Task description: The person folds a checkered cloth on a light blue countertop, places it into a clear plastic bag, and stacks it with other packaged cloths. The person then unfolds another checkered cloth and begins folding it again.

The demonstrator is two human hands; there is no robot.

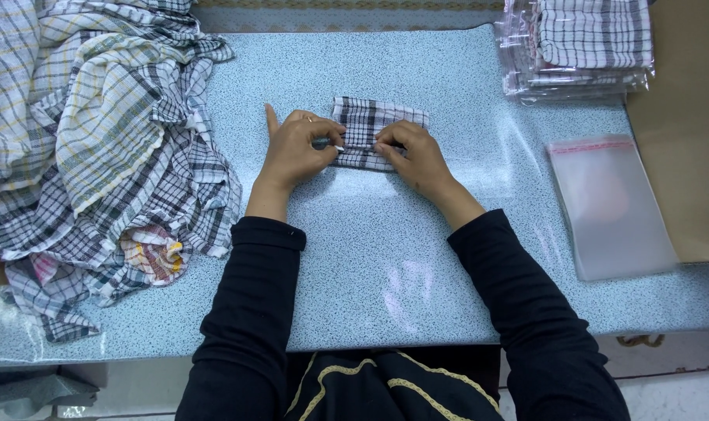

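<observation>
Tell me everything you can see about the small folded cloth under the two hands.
The folded cloth is a small checked piece, white with dark lines, and looks like thin woven cotton. It lies flat as a compact rectangle near the middle of the speckled blue table. The left hand presses its left edge and the right hand its lower right part; its top stays uncovered.

Folded cloth [378, 125]: black-and-white check. Cloth heap [97, 148]: checks in black, white, yellow, some pink. Table [385, 257]: pale blue, speckled. Sleeves [245, 312]: black. Bag [611, 206]: clear, red-edged.
</observation>
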